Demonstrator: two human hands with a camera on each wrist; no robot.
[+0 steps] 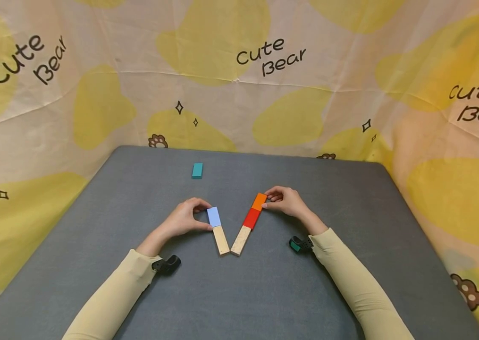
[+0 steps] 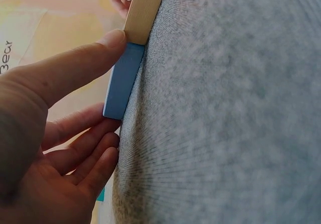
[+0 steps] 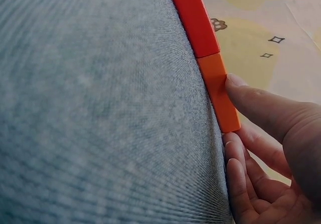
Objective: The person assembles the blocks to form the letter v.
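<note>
Several flat rectangular blocks form a V on the grey table. My left hand (image 1: 185, 218) grips the light blue block (image 1: 214, 216) at the top of the left arm, thumb near its lower corner and fingertips at its far end. That block's near end meets a plain wooden block (image 1: 221, 240). On the right arm, a second wooden block (image 1: 240, 241) leads up to a red block (image 1: 251, 218), then an orange block (image 1: 259, 201). My right hand (image 1: 287, 201) holds the orange block, thumb (image 3: 238, 83) against its side and fingers at its far end.
A teal block (image 1: 197, 170) lies alone toward the back of the grey table (image 1: 328, 293). A printed cloth (image 1: 222, 56) hangs behind and beside the table. Dark wrist-worn devices sit on the left wrist (image 1: 167, 265) and right wrist (image 1: 300, 244).
</note>
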